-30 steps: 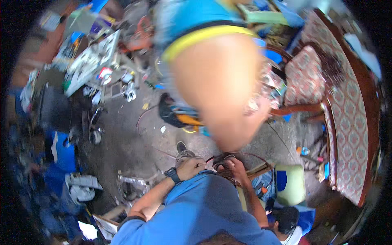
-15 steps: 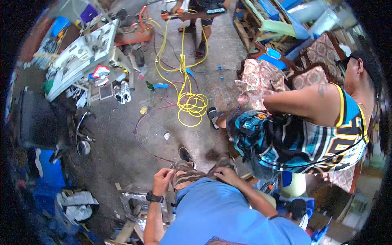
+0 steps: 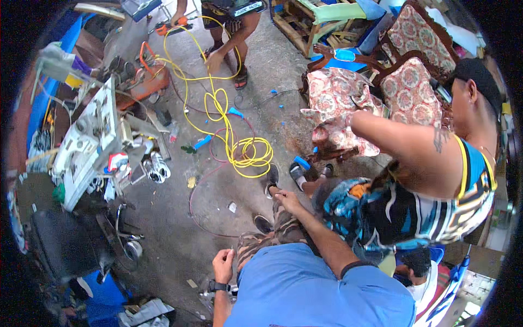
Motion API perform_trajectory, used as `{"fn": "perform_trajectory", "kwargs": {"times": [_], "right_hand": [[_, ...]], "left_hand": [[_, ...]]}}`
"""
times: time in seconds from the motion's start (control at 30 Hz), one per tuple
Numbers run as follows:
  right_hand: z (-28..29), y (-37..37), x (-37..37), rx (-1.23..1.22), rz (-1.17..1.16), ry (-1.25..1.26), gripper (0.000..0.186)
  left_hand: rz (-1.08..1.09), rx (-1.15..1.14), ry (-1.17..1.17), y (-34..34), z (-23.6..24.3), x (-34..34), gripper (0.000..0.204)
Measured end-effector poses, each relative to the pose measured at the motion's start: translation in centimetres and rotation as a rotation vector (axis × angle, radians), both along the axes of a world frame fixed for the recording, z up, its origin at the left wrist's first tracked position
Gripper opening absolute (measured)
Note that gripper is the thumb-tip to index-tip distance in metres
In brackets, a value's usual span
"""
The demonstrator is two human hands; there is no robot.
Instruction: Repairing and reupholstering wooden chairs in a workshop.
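My left hand (image 3: 222,263) is raised beside my left hip, fingers curled in a pinch on something thin and small that I cannot make out. My right hand (image 3: 286,199) reaches forward over my right leg, in camouflage trousers (image 3: 284,222), with fingers bent together; what they hold is unclear. A coiled yellow hose (image 3: 249,155) lies on the concrete floor (image 3: 170,222) beyond my feet, with a thinner dark red line around it. Close on my right, a person in a patterned sleeveless top (image 3: 403,207) bends toward floral upholstered chairs (image 3: 336,90).
A white slab with clutter (image 3: 92,136) and an office chair (image 3: 65,240) stand on the left. Another person's hand (image 3: 214,61) is near the hose ahead, beside an orange frame (image 3: 139,84). A wooden frame (image 3: 294,30) stands behind the chairs; another person (image 3: 414,270) is at lower right.
My right hand has moved forward along my leg, and my left hand is lower. The person ahead now reaches down to the hose. The view has shifted, putting the left-side clutter lower.
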State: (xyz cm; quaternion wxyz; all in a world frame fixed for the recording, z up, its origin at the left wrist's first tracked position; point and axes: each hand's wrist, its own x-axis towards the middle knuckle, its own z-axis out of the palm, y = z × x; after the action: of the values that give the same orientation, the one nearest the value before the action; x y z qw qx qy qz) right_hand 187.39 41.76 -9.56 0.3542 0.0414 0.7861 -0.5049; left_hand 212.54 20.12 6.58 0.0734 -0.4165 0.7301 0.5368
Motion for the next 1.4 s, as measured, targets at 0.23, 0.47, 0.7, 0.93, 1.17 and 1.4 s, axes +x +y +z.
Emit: {"fn": "perform_trajectory", "kwargs": {"times": [0.23,0.47,0.7,0.93,1.17,1.4], "right_hand": [[-15.1,-0.9,-9.7,0.366,-0.152,-0.071,0.036],[-39.3,1.5,-20.1,0.502,0.187,0.171,0.034],[-55.7,-4.7,-30.6,0.146,-0.058,0.148,0.015],[-51.3,-1.9,-29.9,-0.03,-0.622,-0.194,0.018],[-23.2,-2.3,-21.7,-0.307,-0.999,-0.166,0.013],[6.9,-1.6,-15.9,-0.292,-0.714,0.168,0.017]], "left_hand": [[-0.072,-0.255,-0.05,-3.2,-7.6,-9.1,0.015],[-0.57,-0.219,0.035,-4.1,-20.4,-17.2,0.003],[-0.651,-0.32,-0.031,-8.4,-21.5,-18.2,0.013],[-0.599,-0.177,-0.104,-7.5,-22.4,-22.9,0.007],[-0.625,-0.192,-0.011,-6.4,-22.6,-24.4,0.008],[-0.414,0.502,-0.082,-4.9,-22.9,-28.9,0.026]]}}
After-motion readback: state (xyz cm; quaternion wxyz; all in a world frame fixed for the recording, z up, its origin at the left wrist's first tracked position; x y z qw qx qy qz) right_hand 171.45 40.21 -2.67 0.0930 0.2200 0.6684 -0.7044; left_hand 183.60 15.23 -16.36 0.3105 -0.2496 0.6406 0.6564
